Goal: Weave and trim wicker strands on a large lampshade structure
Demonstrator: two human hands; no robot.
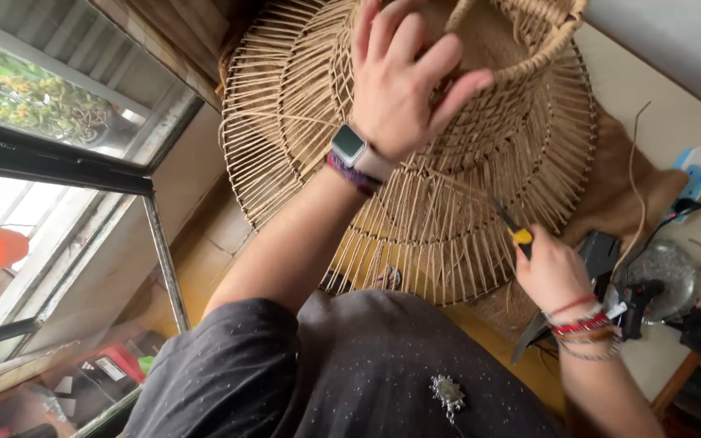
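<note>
I see wicker frame top cut off | yellow-handled tool tip blurred against frame | items right of frame cropped

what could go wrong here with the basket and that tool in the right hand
1. The right hand holds a yellow-handled tool whose tip points into the basket's spokes; a slip might snap or bend a thin strand.
2. The left hand presses on the basket rim, close to the line of the tool, so a slip could jab it.
3. The cord and clutter on the table could snag the right wrist.
</note>
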